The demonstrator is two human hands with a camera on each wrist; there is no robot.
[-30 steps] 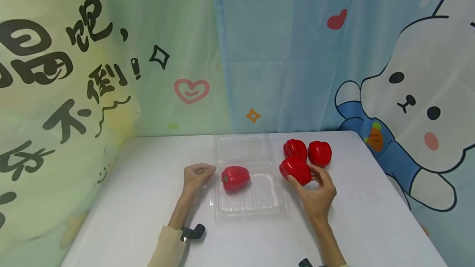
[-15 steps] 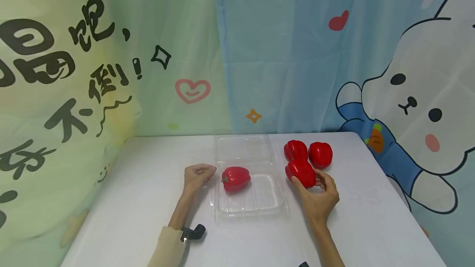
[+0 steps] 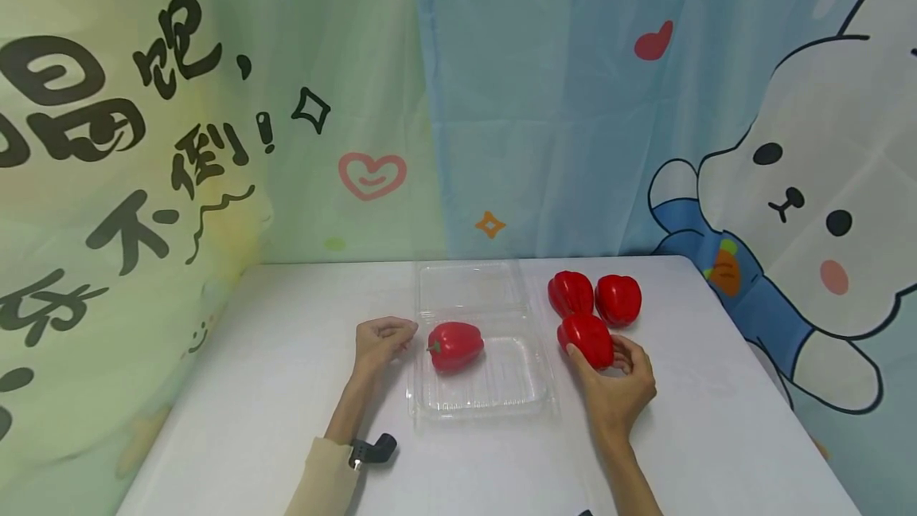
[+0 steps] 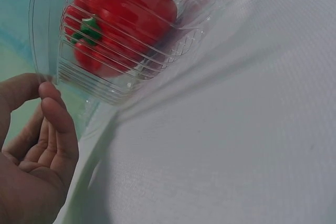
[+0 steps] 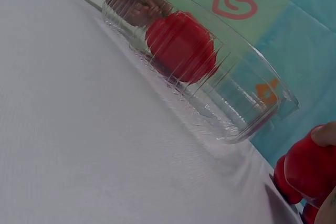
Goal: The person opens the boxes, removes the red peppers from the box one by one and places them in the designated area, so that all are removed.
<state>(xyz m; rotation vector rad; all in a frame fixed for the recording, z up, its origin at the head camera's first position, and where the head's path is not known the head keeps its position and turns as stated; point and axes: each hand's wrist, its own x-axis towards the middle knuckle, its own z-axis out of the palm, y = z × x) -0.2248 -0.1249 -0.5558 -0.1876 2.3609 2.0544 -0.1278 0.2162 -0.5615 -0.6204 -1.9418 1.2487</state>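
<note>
In the head view a red bell pepper with a green stem point(image 3: 455, 346) lies in the left part of a clear plastic container point(image 3: 501, 404) with its lid folded back. My left hand point(image 3: 382, 341) pinches the container's left rim between thumb and finger, plain in the left wrist view. To the right of the container, my right hand point(image 3: 622, 381) holds another red bell pepper point(image 3: 586, 339), thumb on the near side and fingers on the far right side. In the right wrist view this held pepper point(image 5: 310, 169) is at the right edge, partly cut off.
Behind the held pepper stand two more red bell peppers, one on the left point(image 3: 571, 291) and one on the right point(image 3: 619, 299). The container's lid point(image 3: 469, 285) reaches toward the table's back edge. A printed curtain point(image 3: 501, 102) hangs behind the white table point(image 3: 286, 357).
My right hand has brought its pepper slightly to the right and toward me, away from the container. My left hand and the container have stayed in place.
</note>
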